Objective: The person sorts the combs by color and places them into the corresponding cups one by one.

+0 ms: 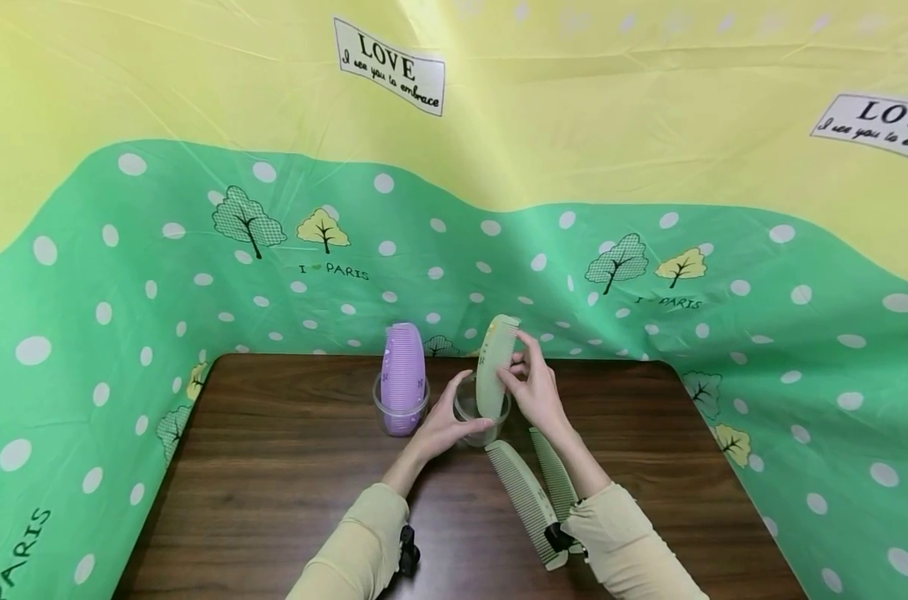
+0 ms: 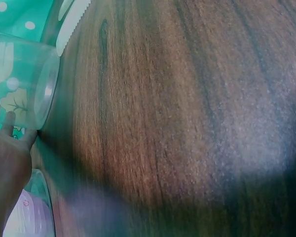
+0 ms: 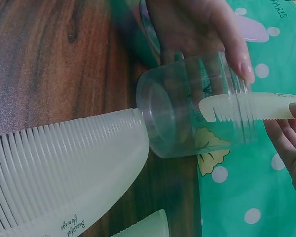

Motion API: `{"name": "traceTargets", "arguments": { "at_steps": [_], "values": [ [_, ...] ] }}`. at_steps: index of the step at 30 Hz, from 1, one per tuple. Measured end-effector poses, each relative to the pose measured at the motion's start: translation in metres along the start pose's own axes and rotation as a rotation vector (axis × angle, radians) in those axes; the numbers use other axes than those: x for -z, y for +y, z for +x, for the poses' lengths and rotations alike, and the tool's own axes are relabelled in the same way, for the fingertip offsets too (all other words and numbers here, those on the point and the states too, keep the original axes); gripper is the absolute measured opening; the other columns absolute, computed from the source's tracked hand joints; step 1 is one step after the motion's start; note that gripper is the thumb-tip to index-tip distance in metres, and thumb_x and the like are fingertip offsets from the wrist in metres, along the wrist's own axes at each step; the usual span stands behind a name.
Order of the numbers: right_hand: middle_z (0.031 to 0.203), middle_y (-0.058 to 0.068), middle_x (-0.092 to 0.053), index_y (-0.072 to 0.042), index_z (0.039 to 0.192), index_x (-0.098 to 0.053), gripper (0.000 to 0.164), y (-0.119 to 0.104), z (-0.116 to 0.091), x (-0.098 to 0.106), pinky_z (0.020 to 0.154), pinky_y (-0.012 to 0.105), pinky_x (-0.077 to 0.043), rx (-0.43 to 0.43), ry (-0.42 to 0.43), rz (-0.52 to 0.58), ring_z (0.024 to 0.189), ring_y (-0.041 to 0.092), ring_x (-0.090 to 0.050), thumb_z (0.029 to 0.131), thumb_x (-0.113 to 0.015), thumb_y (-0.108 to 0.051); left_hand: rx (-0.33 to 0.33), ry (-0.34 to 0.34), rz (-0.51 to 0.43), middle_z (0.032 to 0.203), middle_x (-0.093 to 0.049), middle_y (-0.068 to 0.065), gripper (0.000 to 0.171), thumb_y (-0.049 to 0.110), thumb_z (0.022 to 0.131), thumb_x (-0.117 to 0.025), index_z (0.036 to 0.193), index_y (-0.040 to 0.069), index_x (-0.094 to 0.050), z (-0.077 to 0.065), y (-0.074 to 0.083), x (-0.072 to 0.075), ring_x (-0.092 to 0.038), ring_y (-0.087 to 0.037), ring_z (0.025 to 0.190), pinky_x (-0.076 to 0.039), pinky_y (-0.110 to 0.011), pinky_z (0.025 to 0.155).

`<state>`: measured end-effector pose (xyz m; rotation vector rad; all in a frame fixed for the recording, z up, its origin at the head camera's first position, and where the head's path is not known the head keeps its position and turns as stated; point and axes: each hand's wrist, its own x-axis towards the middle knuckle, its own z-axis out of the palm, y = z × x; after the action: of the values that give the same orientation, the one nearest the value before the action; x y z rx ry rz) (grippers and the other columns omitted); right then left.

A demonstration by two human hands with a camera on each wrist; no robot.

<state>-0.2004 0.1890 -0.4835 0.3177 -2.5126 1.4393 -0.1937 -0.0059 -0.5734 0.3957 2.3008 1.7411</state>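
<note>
My left hand (image 1: pixel 441 429) grips a clear plastic cup (image 1: pixel 465 406), thumb on the near side and fingers around the left. Between the thumb and fingers of my right hand (image 1: pixel 535 392), a pale green comb (image 1: pixel 491 371) is held upright. Its lower end is inside the cup's mouth, as the right wrist view also shows with the comb (image 3: pixel 227 106) past the cup's rim. Two more pale green combs, one nearer (image 1: pixel 521 496) and one farther right (image 1: pixel 553 467), lie on the table by my right forearm, partly covered by it.
Left of my hands stands a second clear cup (image 1: pixel 376 398) with purple combs (image 1: pixel 403 367) upright in it. The brown wooden table (image 1: pixel 274 467) ends at a green and yellow patterned cloth (image 1: pixel 311 308) that hangs behind and at both sides.
</note>
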Motion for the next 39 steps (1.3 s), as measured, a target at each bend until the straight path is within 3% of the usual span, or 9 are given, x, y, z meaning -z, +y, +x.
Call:
{"name": "traceTargets", "arguments": {
  "at_steps": [8, 16, 27, 33, 39],
  "values": [
    [0.111, 0.02, -0.064, -0.015, 0.154, -0.037, 0.069, 0.008, 0.0, -0.001, 0.07, 0.029, -0.059, 0.065, -0.025, -0.076, 0.091, 0.03, -0.071, 0.095, -0.07, 0.0, -0.004, 0.006, 0.016, 0.17, -0.028, -0.003, 0.095, 0.049, 0.087, -0.08, 0.162, 0.039, -0.022, 0.001, -0.001, 0.0, -0.031, -0.031, 0.155, -0.034, -0.061, 0.119],
    [0.105, 0.016, -0.064, -0.014, 0.152, -0.039, 0.066, 0.014, -0.001, -0.004, 0.073, 0.029, -0.056, 0.122, -0.044, -0.1, 0.087, 0.025, -0.068, 0.095, -0.068, 0.003, -0.01, 0.014, 0.018, 0.168, -0.031, -0.003, 0.097, 0.05, 0.085, -0.081, 0.162, 0.036, -0.024, 0.0, -0.002, 0.0, -0.035, -0.031, 0.153, -0.034, -0.061, 0.119],
    [0.1, 0.013, -0.065, -0.014, 0.152, -0.04, 0.064, 0.019, -0.005, -0.009, 0.079, 0.038, -0.057, 0.116, -0.031, -0.152, 0.09, 0.025, -0.066, 0.096, -0.067, 0.002, 0.014, 0.015, 0.011, 0.169, -0.029, -0.001, 0.096, 0.047, 0.086, -0.081, 0.161, 0.039, -0.023, 0.0, 0.0, -0.001, -0.034, -0.03, 0.154, -0.033, -0.06, 0.121],
    [0.101, 0.012, -0.066, -0.013, 0.152, -0.042, 0.062, 0.024, -0.007, -0.011, 0.078, 0.034, -0.056, 0.108, -0.004, -0.16, 0.09, 0.024, -0.066, 0.096, -0.067, 0.001, 0.018, 0.018, 0.015, 0.17, -0.029, -0.003, 0.097, 0.046, 0.086, -0.081, 0.163, 0.034, -0.023, -0.001, 0.0, -0.001, -0.033, -0.032, 0.154, -0.033, -0.061, 0.12],
    [0.099, 0.012, -0.071, -0.013, 0.151, -0.044, 0.061, 0.024, -0.007, -0.012, 0.078, 0.028, -0.055, 0.073, 0.044, -0.13, 0.09, 0.024, -0.068, 0.097, -0.068, -0.001, 0.015, 0.02, 0.024, 0.17, -0.028, -0.001, 0.094, 0.046, 0.087, -0.08, 0.161, 0.042, -0.023, -0.001, 0.0, -0.001, -0.033, -0.031, 0.155, -0.033, -0.061, 0.12]
  ]
}}
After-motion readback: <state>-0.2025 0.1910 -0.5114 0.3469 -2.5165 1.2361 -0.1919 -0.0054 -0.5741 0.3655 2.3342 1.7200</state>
